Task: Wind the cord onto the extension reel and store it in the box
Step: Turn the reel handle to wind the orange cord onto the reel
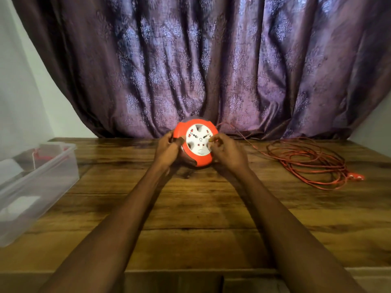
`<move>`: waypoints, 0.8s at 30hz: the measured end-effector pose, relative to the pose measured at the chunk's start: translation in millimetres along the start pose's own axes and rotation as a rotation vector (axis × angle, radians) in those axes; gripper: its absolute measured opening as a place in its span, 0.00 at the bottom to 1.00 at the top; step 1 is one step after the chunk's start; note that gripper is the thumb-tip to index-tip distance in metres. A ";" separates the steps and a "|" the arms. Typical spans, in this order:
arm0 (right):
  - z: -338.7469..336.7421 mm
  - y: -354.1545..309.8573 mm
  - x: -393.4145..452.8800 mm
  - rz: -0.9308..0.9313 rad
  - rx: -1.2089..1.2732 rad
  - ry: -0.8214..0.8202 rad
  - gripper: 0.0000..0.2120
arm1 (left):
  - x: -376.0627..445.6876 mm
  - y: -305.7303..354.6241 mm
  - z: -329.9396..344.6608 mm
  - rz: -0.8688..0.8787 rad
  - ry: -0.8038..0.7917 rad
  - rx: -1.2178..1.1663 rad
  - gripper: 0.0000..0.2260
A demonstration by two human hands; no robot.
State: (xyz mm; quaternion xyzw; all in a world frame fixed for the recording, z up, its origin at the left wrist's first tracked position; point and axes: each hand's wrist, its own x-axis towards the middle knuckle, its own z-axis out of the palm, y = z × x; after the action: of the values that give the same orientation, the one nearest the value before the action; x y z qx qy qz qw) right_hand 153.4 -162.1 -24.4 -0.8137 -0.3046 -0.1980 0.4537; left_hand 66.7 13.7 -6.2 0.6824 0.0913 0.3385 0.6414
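Orange reel (195, 143) stands tilted between both hands: left hand (167, 150) grips its rim, right hand (227, 152) pinches its white face. Loose cord (306, 163) lies right of the right fingers (214, 140); the box (40, 176) sits far left.

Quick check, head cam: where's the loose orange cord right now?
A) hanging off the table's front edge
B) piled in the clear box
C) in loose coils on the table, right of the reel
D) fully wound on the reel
C: the orange cord lies in loose coils on the wooden table to the right of the extension reel, which both hands hold.
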 end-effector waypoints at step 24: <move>0.5 -38.0 -0.9 0.402 -0.048 0.095 0.30 | -12.3 -17.4 24.2 0.114 -0.148 0.097 0.20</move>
State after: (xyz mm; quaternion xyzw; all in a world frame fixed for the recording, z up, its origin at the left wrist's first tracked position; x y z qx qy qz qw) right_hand 127.1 -146.6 -1.7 -0.8585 -0.1093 -0.1489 0.4785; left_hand 76.8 -10.1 -25.5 0.7400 0.0208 0.3184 0.5921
